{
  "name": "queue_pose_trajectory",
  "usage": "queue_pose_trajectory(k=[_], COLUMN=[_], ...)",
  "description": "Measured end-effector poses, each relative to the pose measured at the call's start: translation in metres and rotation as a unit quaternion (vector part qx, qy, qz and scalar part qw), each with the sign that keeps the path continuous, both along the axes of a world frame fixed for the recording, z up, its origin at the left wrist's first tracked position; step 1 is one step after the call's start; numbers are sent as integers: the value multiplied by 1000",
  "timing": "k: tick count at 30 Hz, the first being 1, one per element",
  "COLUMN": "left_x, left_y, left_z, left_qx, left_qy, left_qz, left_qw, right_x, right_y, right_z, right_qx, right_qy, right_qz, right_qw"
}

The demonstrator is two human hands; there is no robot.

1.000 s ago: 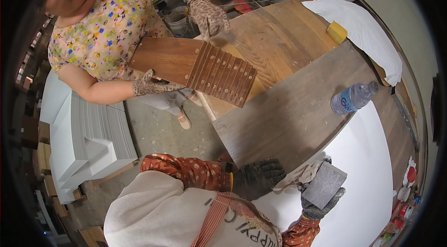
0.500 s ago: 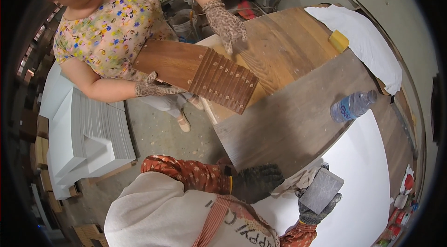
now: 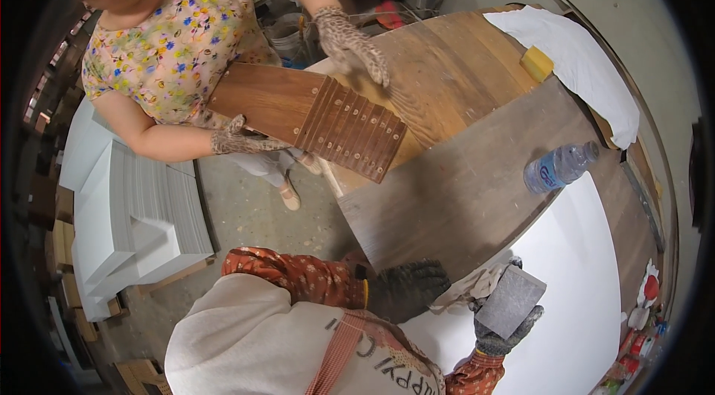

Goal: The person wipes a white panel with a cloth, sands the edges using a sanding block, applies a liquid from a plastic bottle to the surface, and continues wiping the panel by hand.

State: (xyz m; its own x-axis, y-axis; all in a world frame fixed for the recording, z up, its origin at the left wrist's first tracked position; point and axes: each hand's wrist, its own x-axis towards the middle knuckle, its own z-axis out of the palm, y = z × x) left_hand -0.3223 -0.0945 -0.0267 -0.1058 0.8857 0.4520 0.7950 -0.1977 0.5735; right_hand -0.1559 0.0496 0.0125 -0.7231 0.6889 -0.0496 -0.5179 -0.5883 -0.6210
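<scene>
Right hand (image 3: pixel 500 326) has its fingers clenched on a grey sanding block (image 3: pixel 511 301), over the white panel (image 3: pixel 588 283) beside the desk (image 3: pixel 462 194); left hand (image 3: pixel 408 288), fingers loosely curled, holds nothing; the block could slip and scuff the panel.

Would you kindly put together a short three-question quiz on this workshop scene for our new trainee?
1. True or false: the right hand holds a grey sanding block.
2. Which lies on the brown board near the white sheet? A) a hammer B) a clear plastic water bottle C) a paint tin
3. Fill in: the co-worker's gloved hand supports a wooden panel with rows of ____ along one end.

Key: 1 true. 2 B. 3 holes. The left hand, in a dark glove, rests at the edge of the brown board, its grip empty.
</scene>
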Motion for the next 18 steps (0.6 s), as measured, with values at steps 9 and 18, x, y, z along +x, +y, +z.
queue_pose_trajectory(k=[9,18], left_x=[7,6], left_y=[1,2], left_z=[-19,-20], left_qx=[19,57], left_qy=[3,-13], left_qz=[11,28], left_qw=[1000,998], right_x=[2,-2], right_y=[0,-6], right_z=[0,5], right_qx=[-53,-55], right_qy=[-16,-33], right_qz=[-15,-60], right_qw=[998,996])
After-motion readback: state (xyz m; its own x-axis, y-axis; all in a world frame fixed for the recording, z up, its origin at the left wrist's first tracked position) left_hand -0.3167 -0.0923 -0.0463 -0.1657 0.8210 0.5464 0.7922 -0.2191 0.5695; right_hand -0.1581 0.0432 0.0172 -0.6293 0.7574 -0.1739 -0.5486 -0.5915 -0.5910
